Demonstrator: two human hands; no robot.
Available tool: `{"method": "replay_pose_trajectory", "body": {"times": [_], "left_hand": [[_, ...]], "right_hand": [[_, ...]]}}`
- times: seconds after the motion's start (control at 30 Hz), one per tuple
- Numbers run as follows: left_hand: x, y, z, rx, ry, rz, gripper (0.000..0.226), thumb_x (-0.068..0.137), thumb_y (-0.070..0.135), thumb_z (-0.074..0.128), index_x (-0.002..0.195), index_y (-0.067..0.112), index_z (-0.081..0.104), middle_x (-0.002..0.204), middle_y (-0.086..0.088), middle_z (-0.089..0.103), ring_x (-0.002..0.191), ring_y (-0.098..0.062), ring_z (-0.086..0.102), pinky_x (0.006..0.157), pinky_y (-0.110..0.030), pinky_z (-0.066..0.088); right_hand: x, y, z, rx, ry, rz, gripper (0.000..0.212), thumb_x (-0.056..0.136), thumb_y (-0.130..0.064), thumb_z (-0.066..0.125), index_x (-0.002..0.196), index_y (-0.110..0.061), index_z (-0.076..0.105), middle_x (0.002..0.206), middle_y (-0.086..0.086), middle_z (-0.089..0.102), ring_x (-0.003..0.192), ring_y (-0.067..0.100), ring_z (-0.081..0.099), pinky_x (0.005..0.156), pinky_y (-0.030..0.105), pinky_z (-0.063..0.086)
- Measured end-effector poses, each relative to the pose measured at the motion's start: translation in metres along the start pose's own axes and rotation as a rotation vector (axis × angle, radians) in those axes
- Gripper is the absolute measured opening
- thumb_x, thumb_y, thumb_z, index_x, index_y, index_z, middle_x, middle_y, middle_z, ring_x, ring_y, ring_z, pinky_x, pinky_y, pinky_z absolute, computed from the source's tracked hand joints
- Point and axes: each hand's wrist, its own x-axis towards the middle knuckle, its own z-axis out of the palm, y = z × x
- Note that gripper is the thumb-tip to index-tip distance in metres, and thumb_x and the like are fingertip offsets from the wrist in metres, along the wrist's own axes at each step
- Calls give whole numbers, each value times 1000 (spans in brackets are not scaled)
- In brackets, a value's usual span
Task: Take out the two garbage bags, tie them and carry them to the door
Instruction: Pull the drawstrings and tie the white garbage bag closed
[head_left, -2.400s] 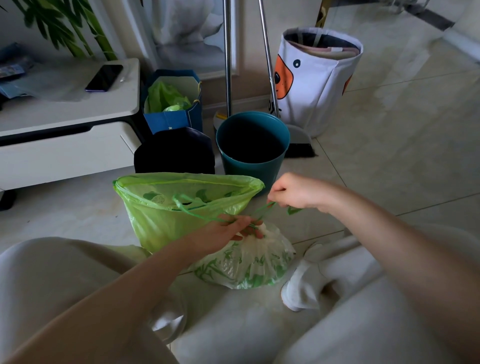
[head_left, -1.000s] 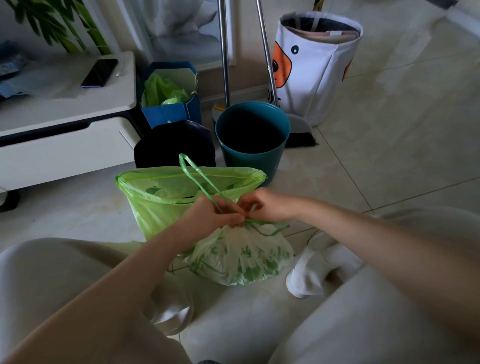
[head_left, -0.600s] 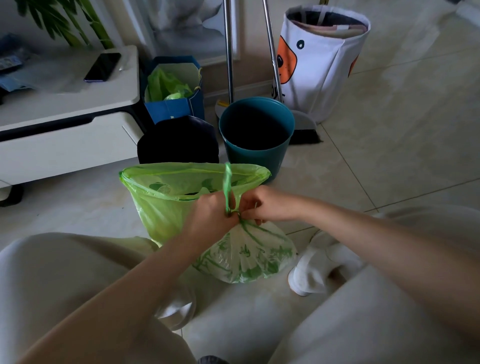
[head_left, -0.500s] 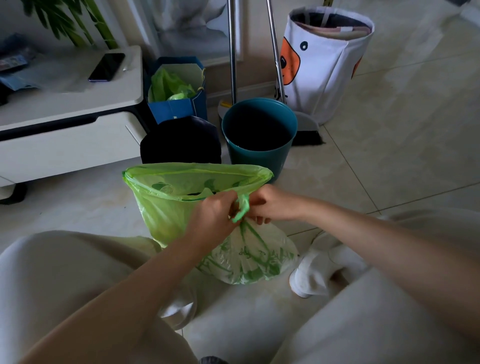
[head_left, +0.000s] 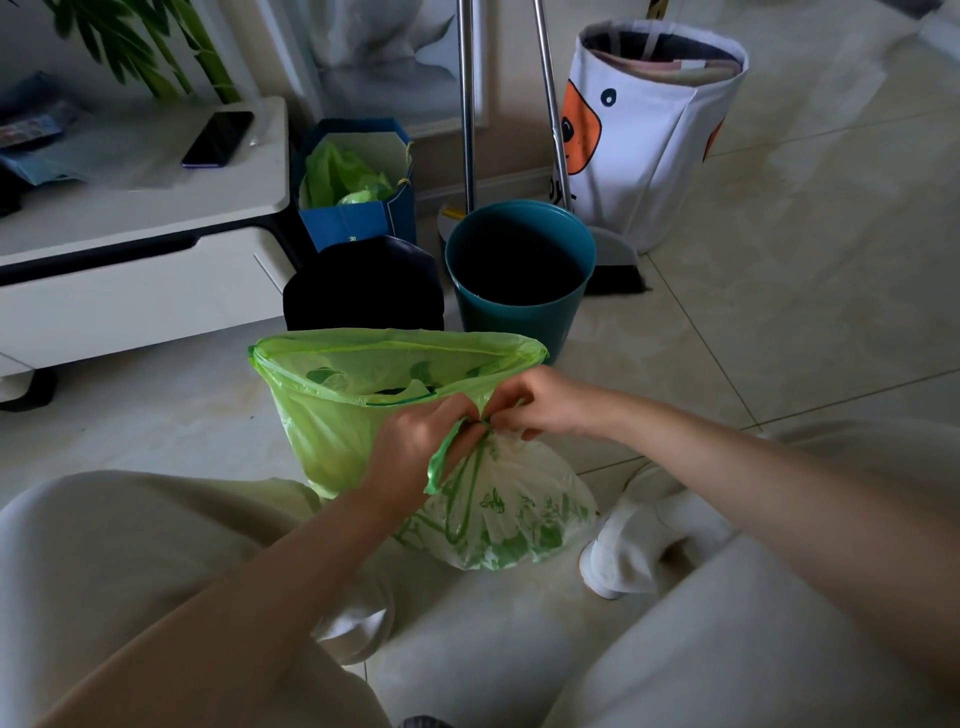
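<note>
Small bag (head_left: 511, 512) sits on floor between the knees, neck upward; left hand (head_left: 415, 452) and right hand (head_left: 535, 402) meet directly above it, both pinching its green drawstring (head_left: 441, 465); open bag (head_left: 358, 410) just behind, untied.

Drawstring loop (head_left: 441, 457), upright earlier, now hangs beside left hand (head_left: 415, 447); right hand (head_left: 530, 400) now pinches the tied bag's (head_left: 514, 514) neck.

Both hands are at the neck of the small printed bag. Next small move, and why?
Probably pull the green drawstring ends apart to cinch the knot. Both the left hand and right hand pinch the strings at the gathered neck of the small printed bag, and a loose loop hangs from the left hand. The larger green bag behind is open, so it comes after.
</note>
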Motion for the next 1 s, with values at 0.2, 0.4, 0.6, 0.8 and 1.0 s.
{"method": "replay_pose_trajectory", "body": {"times": [0.2, 0.4, 0.6, 0.8, 1.0], "left_hand": [[0, 2, 1, -30, -28, 10, 13, 87, 17, 70, 82, 5, 66, 68, -1, 66, 57, -15, 60, 50, -34, 51], [0, 5, 1, 3, -59, 25, 13, 87, 13, 69, 79, 3, 68, 67, -5, 67, 55, -22, 61, 50, -37, 52], [0, 1, -1, -116, -82, 8, 12, 86, 10, 70, 81, -1, 67, 71, -6, 68, 61, -20, 64, 57, -37, 53], [-6, -11, 6, -313, -144, -65, 10, 89, 21, 68, 88, 11, 67, 78, 8, 68, 72, -8, 66, 64, -27, 53], [-8, -15, 7, -287, -178, -101, 5, 88, 24, 68, 87, 20, 72, 71, 21, 65, 65, 3, 62, 60, -10, 44]], "right_hand": [[-1, -9, 4, 33, -44, 114, 16, 91, -21, 45, 85, -9, 55, 86, 10, 47, 79, 23, 46, 72, 35, 42], [-9, -17, -18, -913, -50, -77, 30, 81, -37, 53, 69, -10, 54, 77, 4, 52, 80, 22, 45, 65, 34, 44], [-9, -17, -36, -572, 500, -199, 14, 83, -24, 53, 74, -13, 56, 76, 1, 58, 75, 21, 55, 68, 38, 47], [-11, -30, -23, 700, 111, 93, 27, 98, -19, 40, 87, -11, 62, 83, 7, 74, 85, 21, 68, 78, 34, 50], [-10, -30, -19, 808, 26, 288, 33, 101, -25, 31, 76, -12, 49, 49, -1, 43, 54, 18, 47, 58, 30, 51]]}}
